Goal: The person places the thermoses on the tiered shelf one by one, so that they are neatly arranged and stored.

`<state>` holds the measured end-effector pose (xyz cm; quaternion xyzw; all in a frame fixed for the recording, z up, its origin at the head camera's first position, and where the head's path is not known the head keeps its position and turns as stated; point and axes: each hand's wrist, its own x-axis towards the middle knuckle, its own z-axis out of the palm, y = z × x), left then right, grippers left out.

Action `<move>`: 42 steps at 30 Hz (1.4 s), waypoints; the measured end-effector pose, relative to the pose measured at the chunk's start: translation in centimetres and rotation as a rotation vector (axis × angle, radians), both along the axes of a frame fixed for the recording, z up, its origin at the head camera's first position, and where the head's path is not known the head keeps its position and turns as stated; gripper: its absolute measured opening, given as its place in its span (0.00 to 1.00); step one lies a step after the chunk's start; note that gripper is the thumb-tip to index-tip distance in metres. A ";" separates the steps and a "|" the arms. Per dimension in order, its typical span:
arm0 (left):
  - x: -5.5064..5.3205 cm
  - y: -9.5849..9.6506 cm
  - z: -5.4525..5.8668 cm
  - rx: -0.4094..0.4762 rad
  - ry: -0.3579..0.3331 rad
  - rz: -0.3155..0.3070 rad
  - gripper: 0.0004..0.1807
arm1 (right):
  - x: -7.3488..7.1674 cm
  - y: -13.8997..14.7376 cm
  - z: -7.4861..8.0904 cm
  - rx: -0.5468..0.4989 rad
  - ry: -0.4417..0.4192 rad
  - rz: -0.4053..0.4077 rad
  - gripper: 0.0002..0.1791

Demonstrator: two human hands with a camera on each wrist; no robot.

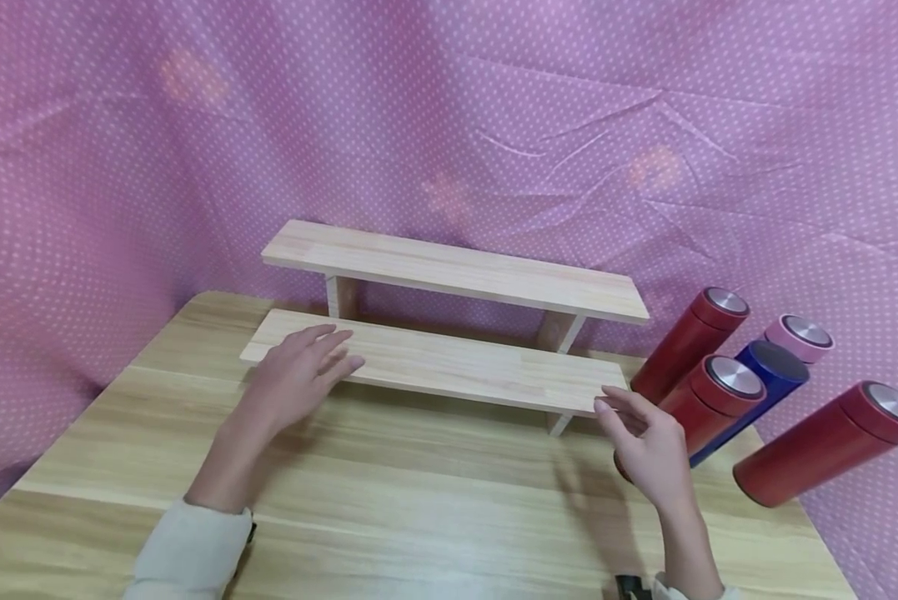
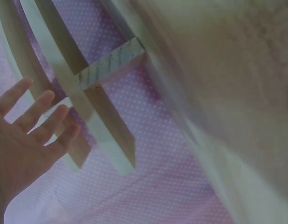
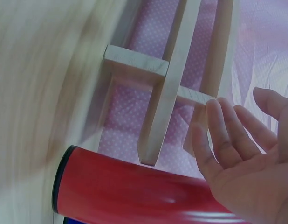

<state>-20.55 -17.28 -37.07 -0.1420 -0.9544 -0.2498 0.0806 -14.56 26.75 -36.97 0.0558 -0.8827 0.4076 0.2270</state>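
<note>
A two-tier stand of pale wood, with a lower shelf point(image 1: 449, 360) and an upper shelf point(image 1: 456, 268), stands at the back of the table. My left hand point(image 1: 293, 379) hovers by the lower shelf's left end, fingers spread and holding nothing. At its right end my right hand point(image 1: 649, 450) is held with relaxed fingers, fingertips overlapping the shelf's front corner in the head view. A red thermos flask point(image 3: 134, 186) stands close beside the right hand. In the left wrist view, an upright support point(image 2: 111, 65) shows under the lower shelf.
Right of the stand are a red flask point(image 1: 692, 343) at the back, a pink flask point(image 1: 800, 336), a blue flask point(image 1: 773, 375) and another red flask point(image 1: 831, 442) near the table's right edge. A pink dotted cloth point(image 1: 449, 108) hangs behind the wooden table point(image 1: 418, 517).
</note>
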 end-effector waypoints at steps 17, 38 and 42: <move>-0.5 -3.1 -0.4 0.180 0.104 0.105 0.26 | 1.2 2.5 0.9 -0.260 -0.098 0.105 0.18; -1.0 -5.5 -0.6 0.275 0.053 0.246 0.33 | 4.7 6.9 1.5 -0.423 -0.069 0.213 0.17; -1.3 -5.9 -0.7 0.352 0.015 0.262 0.34 | 5.2 8.0 1.5 -0.539 -0.022 0.180 0.16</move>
